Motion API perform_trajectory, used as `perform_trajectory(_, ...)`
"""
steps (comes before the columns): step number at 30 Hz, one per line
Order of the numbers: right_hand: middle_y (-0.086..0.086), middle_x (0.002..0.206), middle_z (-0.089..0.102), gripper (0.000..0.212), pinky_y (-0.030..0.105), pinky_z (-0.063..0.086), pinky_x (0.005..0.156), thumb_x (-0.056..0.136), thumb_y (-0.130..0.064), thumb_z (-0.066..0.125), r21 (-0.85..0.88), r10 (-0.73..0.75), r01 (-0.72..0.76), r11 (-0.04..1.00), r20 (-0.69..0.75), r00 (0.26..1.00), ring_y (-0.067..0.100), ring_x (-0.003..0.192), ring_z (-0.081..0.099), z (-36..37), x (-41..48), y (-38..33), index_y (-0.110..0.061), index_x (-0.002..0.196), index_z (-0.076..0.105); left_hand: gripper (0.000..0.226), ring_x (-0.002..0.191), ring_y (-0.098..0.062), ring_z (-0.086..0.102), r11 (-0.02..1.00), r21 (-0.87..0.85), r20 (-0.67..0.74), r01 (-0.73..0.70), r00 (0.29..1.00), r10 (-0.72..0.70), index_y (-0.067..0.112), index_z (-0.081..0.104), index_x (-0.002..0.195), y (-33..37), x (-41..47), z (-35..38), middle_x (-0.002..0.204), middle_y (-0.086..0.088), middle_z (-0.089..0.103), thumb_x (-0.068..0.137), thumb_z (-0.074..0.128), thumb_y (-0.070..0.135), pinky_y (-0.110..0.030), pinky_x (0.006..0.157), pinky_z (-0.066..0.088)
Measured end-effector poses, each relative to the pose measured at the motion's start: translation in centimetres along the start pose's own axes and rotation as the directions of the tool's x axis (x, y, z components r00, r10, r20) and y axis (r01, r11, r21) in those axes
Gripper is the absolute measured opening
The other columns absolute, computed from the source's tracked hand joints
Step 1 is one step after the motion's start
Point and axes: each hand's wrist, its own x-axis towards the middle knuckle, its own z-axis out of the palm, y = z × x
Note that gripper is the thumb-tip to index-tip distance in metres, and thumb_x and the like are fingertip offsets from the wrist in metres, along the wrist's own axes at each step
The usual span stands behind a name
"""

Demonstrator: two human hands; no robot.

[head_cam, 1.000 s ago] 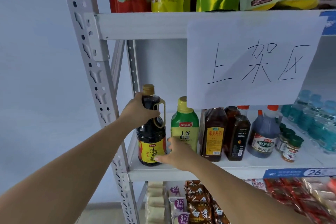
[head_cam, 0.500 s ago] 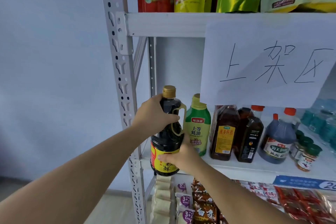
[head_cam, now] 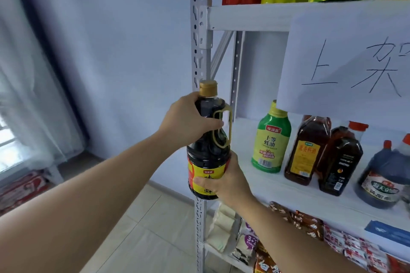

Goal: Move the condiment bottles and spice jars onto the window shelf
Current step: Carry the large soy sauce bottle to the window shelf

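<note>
I see left hand point(head_cam: 186, 119) gripping neck of dark bottle point(head_cam: 208, 155), right hand point(head_cam: 226, 182) holding bottom. Beside: white shelf point(head_cam: 241, 139), tiled floor point(head_cam: 150, 228), blue wall point(head_cam: 124, 40).

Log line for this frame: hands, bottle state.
left hand: grips soy sauce bottle neck | right hand: grips its base | bottle: held clear of shelf

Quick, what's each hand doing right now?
Left hand: closed around the upper part of the dark sauce bottle.
Right hand: closed around the same bottle's lower part.

Pale wall point(head_cam: 122, 51), beige tiled floor point(head_cam: 155, 228), sheer curtain point(head_cam: 33, 95) over bright window point(head_cam: 6, 146), white metal rack point(head_cam: 197, 40).
</note>
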Motion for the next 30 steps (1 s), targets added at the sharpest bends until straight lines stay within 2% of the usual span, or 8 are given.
perform_trajectory(4,-0.024,0.122,0.059,0.096,0.028,0.057,0.093,0.053,-0.045,0.097,-0.003,-0.036,0.037,0.999,0.116,0.993,0.004,0.114,0.062,3.8,-0.7,-1.8,-0.047,0.126,0.035,0.052,0.091,-0.014,0.071,0.995,0.011,-0.103,0.094,0.99,-0.093,0.039,0.062,0.109,-1.8,-3.1,-4.1,0.098,0.016,0.071,0.064,0.088,0.043,-0.041,0.083,0.063)
perform_trajectory(11,-0.022,0.124,0.059,0.097,0.034,0.059,0.096,0.051,-0.051,0.095,0.055,-0.105,0.092,0.994,0.299,0.948,0.007,0.114,0.062,14.5,-0.1,-6.6,-0.045,0.126,0.035,0.068,0.093,-0.009,0.07,0.981,0.055,-0.308,0.188,0.937,-0.162,0.038,0.062,0.122,-6.9,-6.4,-13.8,0.103,0.019,0.071,0.059,0.087,0.047,-0.039,0.084,0.063)
perform_trajectory(13,-0.022,0.123,0.058,0.094,0.026,0.058,0.092,0.057,-0.043,0.097,0.081,-0.116,0.093,0.992,0.367,0.923,0.007,0.114,0.062,18.1,0.3,-8.2,-0.043,0.126,0.034,0.078,0.094,-0.007,0.07,0.973,0.062,-0.353,0.222,0.917,-0.187,0.04,0.058,0.126,-9.1,-6.9,-16.9,0.105,0.02,0.069,0.054,0.086,0.053,-0.038,0.083,0.063)
perform_trajectory(15,-0.025,0.116,0.057,0.09,0.009,0.053,0.076,0.062,-0.032,0.097,0.11,-0.126,0.087,0.99,0.43,0.894,0.0,0.105,0.062,22.2,0.9,-10.0,-0.04,0.125,0.034,0.078,0.096,-0.01,0.071,0.965,0.062,-0.389,0.254,0.897,-0.211,0.041,0.06,0.125,-11.7,-7.4,-20.7,0.109,0.019,0.071,0.052,0.086,0.054,-0.04,0.083,0.063)
perform_trajectory(17,-0.026,0.111,0.058,0.086,0.002,0.047,0.063,0.064,-0.024,0.097,0.137,-0.133,0.078,0.987,0.462,0.877,-0.011,0.093,0.06,25.8,1.6,-11.4,-0.037,0.123,0.036,0.071,0.096,-0.011,0.071,0.956,0.071,-0.419,0.285,0.878,-0.231,0.038,0.063,0.123,-13.8,-7.8,-23.9,0.109,0.017,0.071,0.058,0.089,0.048,-0.038,0.083,0.063)
perform_trajectory(19,-0.022,0.113,0.061,0.085,0.004,0.047,0.063,0.062,-0.025,0.098,0.14,-0.152,0.095,0.986,0.485,0.861,-0.01,0.092,0.06,30.2,2.3,-12.7,-0.038,0.121,0.038,0.066,0.092,-0.008,0.069,0.95,0.069,-0.467,0.304,0.851,-0.238,0.035,0.064,0.123,-16.3,-8.2,-27.4,0.105,0.017,0.071,0.063,0.091,0.041,-0.033,0.078,0.061)
perform_trajectory(24,-0.022,0.111,0.064,0.078,0.018,0.056,0.078,0.055,-0.037,0.1,0.171,-0.193,0.119,0.978,0.526,0.828,0.003,0.103,0.065,40.4,4.3,-15.4,-0.048,0.106,0.042,0.058,0.086,0.005,0.062,0.923,0.123,-0.544,0.364,0.803,-0.244,0.041,0.064,0.114,-22.0,-8.4,-35.2,0.095,0.024,0.067,0.063,0.09,0.047,-0.022,0.067,0.052)
perform_trajectory(30,-0.017,0.117,0.066,0.085,0.025,0.06,0.087,0.058,-0.032,0.099,0.23,-0.235,0.118,0.966,0.594,0.769,0.007,0.11,0.065,50.6,7.4,-18.2,-0.04,0.122,0.043,0.054,0.089,-0.001,0.066,0.885,0.165,-0.601,0.435,0.756,-0.259,0.044,0.068,0.114,-28.6,-7.1,-42.5,0.099,0.022,0.071,0.065,0.088,0.048,-0.025,0.073,0.056)
